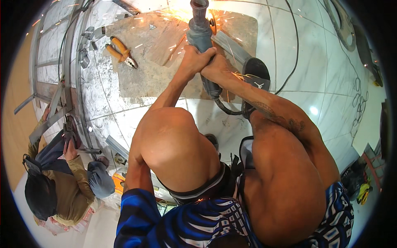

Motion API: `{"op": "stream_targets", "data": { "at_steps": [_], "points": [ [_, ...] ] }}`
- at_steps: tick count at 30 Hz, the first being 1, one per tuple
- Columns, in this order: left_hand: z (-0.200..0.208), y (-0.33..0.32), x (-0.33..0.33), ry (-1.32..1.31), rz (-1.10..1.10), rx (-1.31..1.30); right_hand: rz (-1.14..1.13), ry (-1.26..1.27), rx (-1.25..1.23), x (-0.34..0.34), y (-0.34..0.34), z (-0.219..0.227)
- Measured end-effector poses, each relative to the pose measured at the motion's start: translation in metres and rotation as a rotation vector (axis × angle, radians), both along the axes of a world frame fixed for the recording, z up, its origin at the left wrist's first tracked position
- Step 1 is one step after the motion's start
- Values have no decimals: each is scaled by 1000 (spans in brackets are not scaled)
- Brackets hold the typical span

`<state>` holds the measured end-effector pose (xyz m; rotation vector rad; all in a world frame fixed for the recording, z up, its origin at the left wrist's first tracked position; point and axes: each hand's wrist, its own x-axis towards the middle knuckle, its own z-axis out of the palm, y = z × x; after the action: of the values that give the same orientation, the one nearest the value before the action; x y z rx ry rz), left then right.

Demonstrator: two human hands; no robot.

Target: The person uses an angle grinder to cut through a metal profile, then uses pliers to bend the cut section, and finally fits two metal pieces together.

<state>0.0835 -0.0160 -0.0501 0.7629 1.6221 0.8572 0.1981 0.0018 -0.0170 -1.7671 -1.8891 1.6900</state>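
Observation:
Both my hands are closed round a grey angle grinder (199,37). My left hand (195,58) wraps its body from the left, and my right hand (216,65) grips it just behind, overlapping the left. Bright sparks spray around the grinder's disc (213,24) at the far end. A grey metal bar (230,44) runs from beside the disc toward my right foot, whose black sandal (257,73) is at its near end. Glare hides where the disc meets the metal. Left of my hands, pliers with orange-yellow handles (120,50) lie on a worn, stained board (140,82).
A power cable (225,108) leaves the grinder's rear beside my foot. Short metal offcuts (87,35) and a long metal frame (79,82) lie to the left. Another person (62,186) crouches at lower left, holding a tool against metal. A black cord (297,45) crosses the tiles rightward.

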Motion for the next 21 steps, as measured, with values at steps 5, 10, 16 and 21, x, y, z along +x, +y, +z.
{"op": "stream_targets", "data": {
  "at_steps": [5,10,16,21],
  "points": [
    [-20,-2,-2,163,19,-48,2,-43,-25,-4,2,14],
    [-10,2,3,62,0,-48,8,-11,-54,2,4,0],
    [6,0,3,22,13,-47,-22,-11,-53,0,1,4],
    [12,0,-2,79,-52,-136,-1,-12,-113,-2,4,20]
  ]
}}
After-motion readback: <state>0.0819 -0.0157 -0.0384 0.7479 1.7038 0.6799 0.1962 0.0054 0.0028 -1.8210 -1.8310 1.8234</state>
